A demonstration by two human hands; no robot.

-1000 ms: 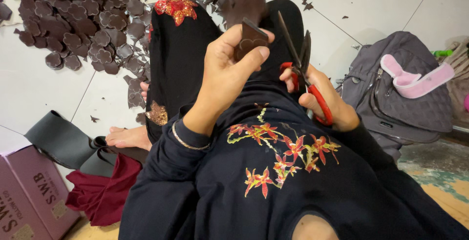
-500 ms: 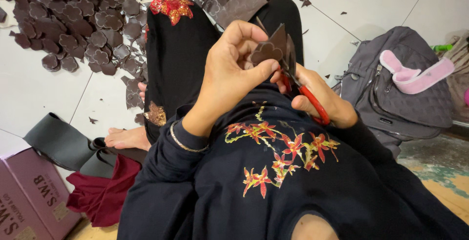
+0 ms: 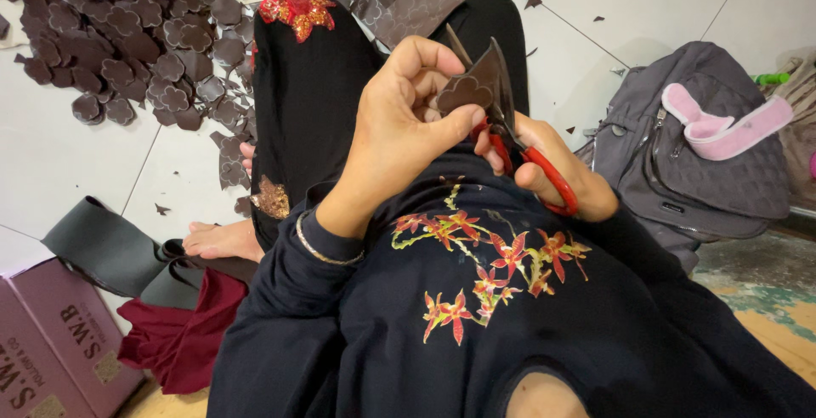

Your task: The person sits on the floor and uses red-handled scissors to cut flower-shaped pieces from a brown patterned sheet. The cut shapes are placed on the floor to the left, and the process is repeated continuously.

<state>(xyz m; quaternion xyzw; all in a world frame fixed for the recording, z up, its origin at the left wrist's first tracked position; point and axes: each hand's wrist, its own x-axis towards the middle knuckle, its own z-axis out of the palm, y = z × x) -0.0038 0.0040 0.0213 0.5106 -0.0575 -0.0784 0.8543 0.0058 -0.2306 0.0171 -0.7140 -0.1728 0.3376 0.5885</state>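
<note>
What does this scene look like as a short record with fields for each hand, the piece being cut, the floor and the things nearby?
left hand: left hand pinches a small dark brown scalloped cut-out piece
right hand: right hand grips red-handled scissors, blades at the piece's edge
floor: pile of dark brown flower-shaped cut-outs on white floor tiles, scraps scattered around
lap: dark patterned sheet lies over the knees
right side: grey quilted backpack with a pink slipper on it
left side: pink cardboard box, maroon cloth
</note>
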